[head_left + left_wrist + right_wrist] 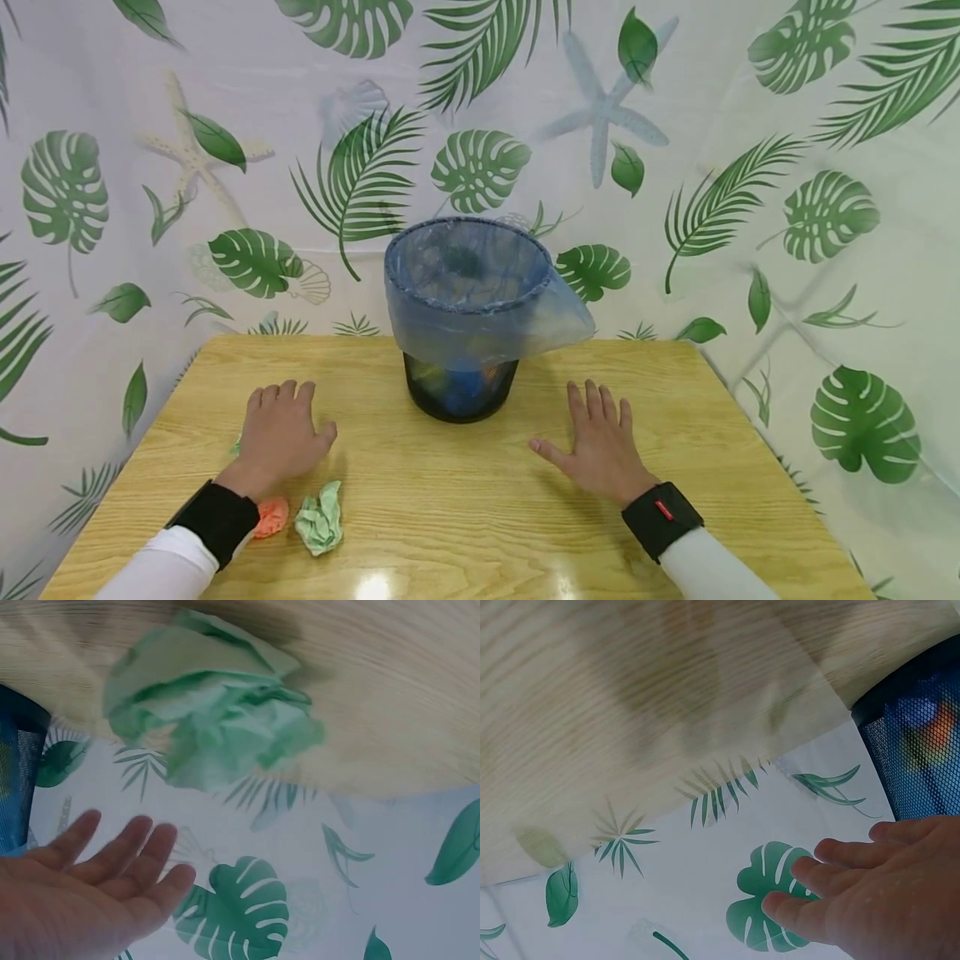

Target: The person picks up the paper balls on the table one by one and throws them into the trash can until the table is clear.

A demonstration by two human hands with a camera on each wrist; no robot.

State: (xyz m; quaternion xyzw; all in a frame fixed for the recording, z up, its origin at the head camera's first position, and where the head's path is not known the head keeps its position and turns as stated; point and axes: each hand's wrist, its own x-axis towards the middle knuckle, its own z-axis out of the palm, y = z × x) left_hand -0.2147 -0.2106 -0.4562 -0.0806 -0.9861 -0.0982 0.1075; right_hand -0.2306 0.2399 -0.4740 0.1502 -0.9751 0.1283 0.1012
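Note:
My left hand (281,435) is held over the left side of the table, fingers extended and nothing in its grasp. Close to its wrist lie a crumpled light-green paper (321,520) and a crumpled orange paper (272,517). Another green piece (236,447) peeks out behind that hand, mostly hidden. In the left wrist view, a crumpled green paper (214,705) is on the table beyond the fingers (120,855). On the right, my other hand (603,446) is spread above the table, thumb out, holding nothing. Between both hands, farther back, stands a black mesh wastebasket (459,392).
A translucent blue bag (465,333) lines the wastebasket, folded over its rim with a loose corner sticking out right. Coloured items show through the mesh. Behind the wooden table (450,500) hangs a leaf-patterned cloth (480,75).

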